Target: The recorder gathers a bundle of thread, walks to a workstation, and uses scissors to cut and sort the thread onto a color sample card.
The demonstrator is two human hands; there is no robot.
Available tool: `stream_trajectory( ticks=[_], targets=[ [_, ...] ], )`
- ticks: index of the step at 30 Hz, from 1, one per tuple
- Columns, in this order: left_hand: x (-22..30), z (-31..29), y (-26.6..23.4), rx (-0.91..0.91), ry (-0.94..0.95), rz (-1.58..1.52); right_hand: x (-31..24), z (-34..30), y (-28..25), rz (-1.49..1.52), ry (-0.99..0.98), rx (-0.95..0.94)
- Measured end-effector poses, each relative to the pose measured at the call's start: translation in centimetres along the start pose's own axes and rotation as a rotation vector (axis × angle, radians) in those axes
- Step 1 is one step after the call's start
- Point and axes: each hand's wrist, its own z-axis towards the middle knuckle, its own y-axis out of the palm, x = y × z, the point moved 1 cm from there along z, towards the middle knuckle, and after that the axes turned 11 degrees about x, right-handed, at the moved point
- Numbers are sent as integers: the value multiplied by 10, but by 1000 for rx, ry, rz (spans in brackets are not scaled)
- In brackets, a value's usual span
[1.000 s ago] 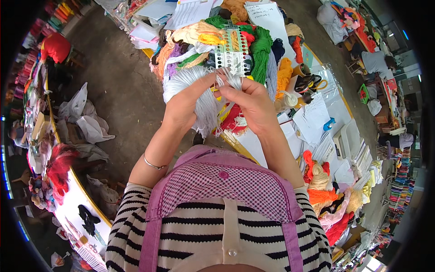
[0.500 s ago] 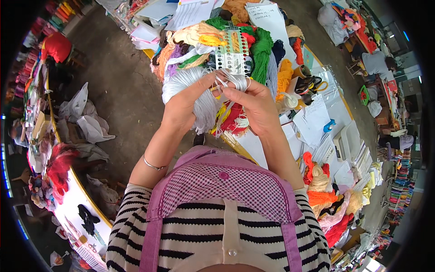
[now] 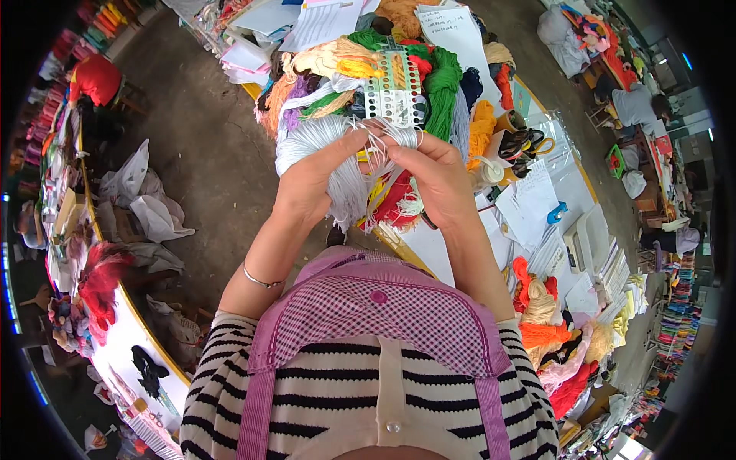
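A thick pale grey-white skein of thread (image 3: 346, 190) hangs from my left hand (image 3: 310, 180), whose thumb and fingers are closed on it near the top. Several loose strands run from there to my right hand (image 3: 435, 172). My right thumb and fingers pinch the same pale thread, with a small loop around the fingers. Both hands are close together at chest height, above the near edge of the yarn pile. Just beyond them lies a punched card with holes (image 3: 392, 88), on top of the coloured skeins. The fingertips are partly hidden by the strands.
Green skeins (image 3: 443, 96), orange yarn (image 3: 481, 126) and cream yarn (image 3: 330, 57) lie heaped on the table. To the right are papers (image 3: 529, 203), a blue tape dispenser (image 3: 557, 212) and scissors (image 3: 546, 146). White bags (image 3: 157, 218) lie on the floor at left. Other people sit further off.
My right hand has shifted slightly, its thumb moving a little right. The strands between my hands are spread wider, and the skein still hangs from my left hand.
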Motion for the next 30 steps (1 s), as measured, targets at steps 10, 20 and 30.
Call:
stream_trajectory(
  ticks=[10, 20, 30],
  targets=[
    [2, 4, 3, -77, 97, 105, 10, 13, 8, 199, 5, 63],
    [0, 2, -5, -95, 328, 266, 9, 17, 19, -134, 94, 54],
    [8, 10, -7, -5, -52, 23, 6, 18, 9, 213, 119, 64]
  ],
)
